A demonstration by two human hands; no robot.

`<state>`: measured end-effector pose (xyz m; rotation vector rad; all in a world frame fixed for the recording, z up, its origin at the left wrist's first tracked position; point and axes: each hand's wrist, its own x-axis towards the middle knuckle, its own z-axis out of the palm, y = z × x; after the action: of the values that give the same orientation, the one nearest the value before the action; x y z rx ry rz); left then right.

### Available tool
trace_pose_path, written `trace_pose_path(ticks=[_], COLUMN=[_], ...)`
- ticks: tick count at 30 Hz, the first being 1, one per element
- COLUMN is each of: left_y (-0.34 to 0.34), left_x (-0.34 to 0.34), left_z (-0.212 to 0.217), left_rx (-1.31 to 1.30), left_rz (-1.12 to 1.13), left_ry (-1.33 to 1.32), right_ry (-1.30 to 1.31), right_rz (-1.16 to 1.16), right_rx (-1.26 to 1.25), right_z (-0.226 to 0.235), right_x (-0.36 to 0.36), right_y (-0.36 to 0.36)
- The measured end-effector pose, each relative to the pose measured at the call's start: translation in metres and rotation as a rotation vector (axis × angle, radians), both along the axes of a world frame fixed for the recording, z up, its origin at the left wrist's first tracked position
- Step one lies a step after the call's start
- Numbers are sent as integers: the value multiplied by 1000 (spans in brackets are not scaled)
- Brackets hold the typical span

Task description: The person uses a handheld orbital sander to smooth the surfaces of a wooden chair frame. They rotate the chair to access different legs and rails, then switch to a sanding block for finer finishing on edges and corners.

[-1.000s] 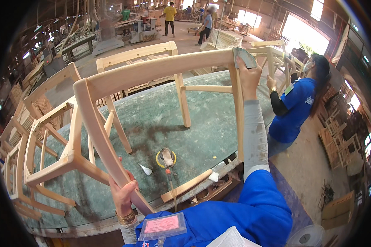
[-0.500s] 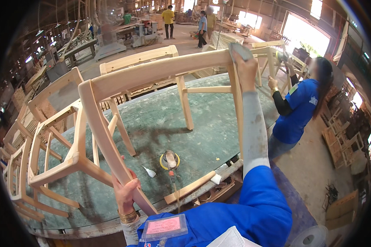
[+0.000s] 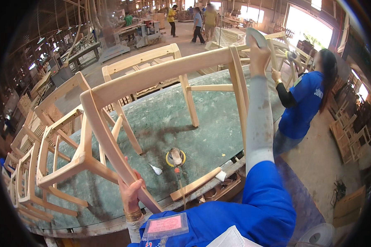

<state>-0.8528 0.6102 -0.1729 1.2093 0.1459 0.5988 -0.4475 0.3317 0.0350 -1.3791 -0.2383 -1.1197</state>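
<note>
A pale wooden chair frame (image 3: 160, 75) stands tilted in front of me. My left hand (image 3: 130, 192) is closed round the lower end of its near-left post. My right hand (image 3: 259, 59), arm stretched out, grips a grey sanding pad (image 3: 256, 38). The pad is just past the frame's far-right top corner and looks apart from the wood. Below the frame, a round orbital sander (image 3: 176, 157) with a yellow rim and a hose rests on the green-topped table (image 3: 165, 123). Beside it lies a small white nozzle bottle (image 3: 155, 169).
More chair frames (image 3: 84, 158) crowd the table's left side, and another (image 3: 142, 55) stands behind mine. A loose wooden strip (image 3: 196, 184) lies along the near edge. To my right a co-worker in blue (image 3: 303, 105) works on another frame with a sander.
My right hand and the sanding pad have moved up and right, off the frame's corner. My left hand keeps its grip on the post. The whole view has shifted slightly.
</note>
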Motion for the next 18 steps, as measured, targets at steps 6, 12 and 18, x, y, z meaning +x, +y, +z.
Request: trace_pose_path(ticks=[6,12,18], left_y=[-6,-5,0], left_x=[-1,-3,-2], left_z=[9,7,2], left_rx=[34,27,32], left_rz=[63,51,-28], left_ry=[18,32,-43], right_ry=[-152,210,-35], right_rz=[176,-5,-23], right_rx=[-54,-300,-210], right_z=[-64,-13,-47], right_x=[-47,-11,5], right_y=[4,27,-4])
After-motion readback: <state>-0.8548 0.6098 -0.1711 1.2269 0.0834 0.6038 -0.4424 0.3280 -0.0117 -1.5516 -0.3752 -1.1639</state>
